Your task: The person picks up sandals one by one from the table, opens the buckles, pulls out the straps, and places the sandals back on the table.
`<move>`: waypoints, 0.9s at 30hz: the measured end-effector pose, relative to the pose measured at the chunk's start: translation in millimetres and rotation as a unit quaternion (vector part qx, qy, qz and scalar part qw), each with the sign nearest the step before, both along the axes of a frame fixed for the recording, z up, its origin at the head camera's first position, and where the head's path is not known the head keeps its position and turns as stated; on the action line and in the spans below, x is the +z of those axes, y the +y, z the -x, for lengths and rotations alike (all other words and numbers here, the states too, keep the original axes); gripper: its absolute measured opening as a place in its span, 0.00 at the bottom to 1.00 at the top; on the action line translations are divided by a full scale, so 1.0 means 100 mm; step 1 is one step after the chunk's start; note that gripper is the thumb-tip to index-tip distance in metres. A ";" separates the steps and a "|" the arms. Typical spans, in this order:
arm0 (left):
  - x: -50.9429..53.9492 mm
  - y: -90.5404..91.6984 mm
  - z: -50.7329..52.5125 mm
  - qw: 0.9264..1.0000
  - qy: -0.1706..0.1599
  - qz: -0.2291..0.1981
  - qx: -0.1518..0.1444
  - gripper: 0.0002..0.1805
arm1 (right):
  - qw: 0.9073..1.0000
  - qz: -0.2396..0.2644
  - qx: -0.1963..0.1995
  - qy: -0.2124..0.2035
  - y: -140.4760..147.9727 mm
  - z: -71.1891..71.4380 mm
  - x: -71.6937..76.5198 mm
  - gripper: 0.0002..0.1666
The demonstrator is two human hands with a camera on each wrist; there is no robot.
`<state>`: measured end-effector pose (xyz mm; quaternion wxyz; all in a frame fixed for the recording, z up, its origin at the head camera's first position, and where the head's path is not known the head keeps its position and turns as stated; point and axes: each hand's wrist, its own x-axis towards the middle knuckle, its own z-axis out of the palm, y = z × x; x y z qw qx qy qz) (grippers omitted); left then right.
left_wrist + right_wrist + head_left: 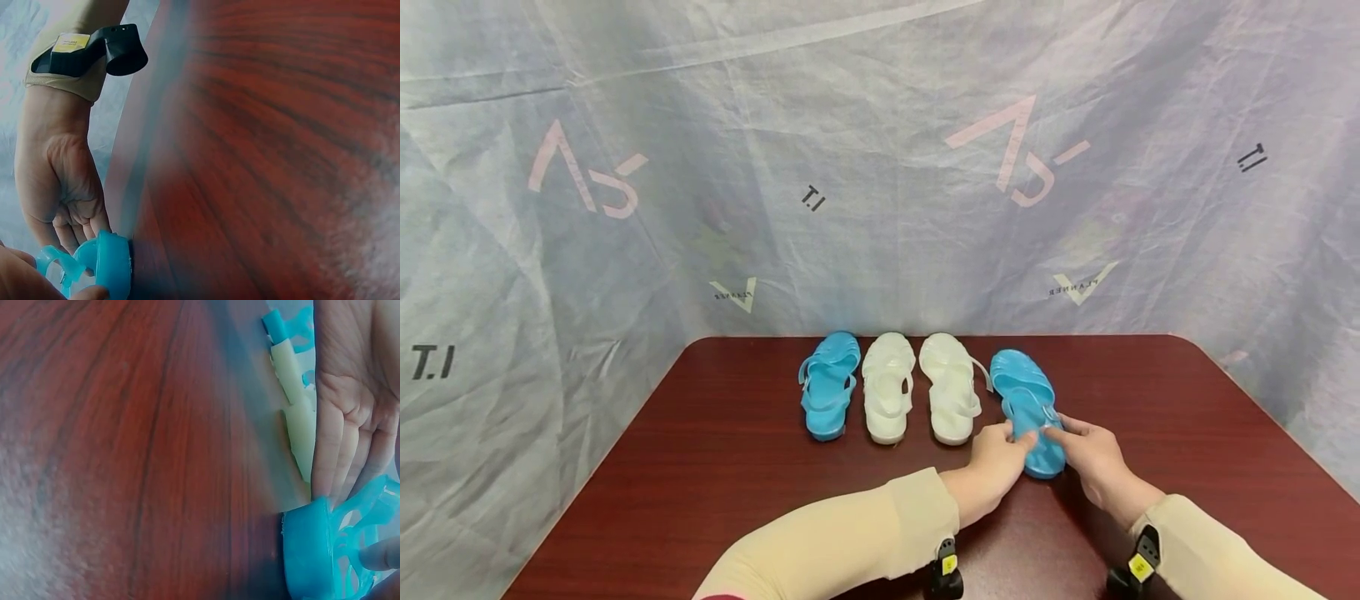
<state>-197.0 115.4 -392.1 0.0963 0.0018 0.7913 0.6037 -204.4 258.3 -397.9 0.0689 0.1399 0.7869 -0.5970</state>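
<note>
At the right end of a row, a blue jelly sandal (1018, 367) lies slightly tilted, its toe pointing away and its heel nearest me. My left hand (996, 468) grips the heel's left side, thumb over the insole. On the other side, my right hand (1096, 462) holds the heel edge near the buckle strap, its thumb also on the inside. The left wrist view shows the sandal's blue heel (114, 265) between both hands. In the right wrist view the heel (307, 550) sits low on the table. The fingertips under the sandal are hidden.
Left of the held sandal stand two white jelly sandals, a nearer one (950, 387) with a loose strap and another (887, 387). A second blue sandal (830, 387) ends the row. Grey printed cloth (880, 167) hangs behind the dark red table (737, 467).
</note>
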 end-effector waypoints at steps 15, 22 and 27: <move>-0.02 -0.02 -0.06 1.000 0.008 0.004 -0.003 0.28 | 1.000 -0.006 -0.003 -0.001 -0.02 -0.08 -0.02 0.39; -0.02 -0.04 -0.12 1.000 0.021 0.021 -0.008 0.26 | 1.000 -0.017 -0.005 -0.009 -0.03 -0.13 -0.02 0.41; 0.00 -0.05 -0.16 0.999 0.022 0.023 -0.011 0.27 | 1.000 -0.024 -0.006 -0.011 -0.04 -0.16 -0.01 0.42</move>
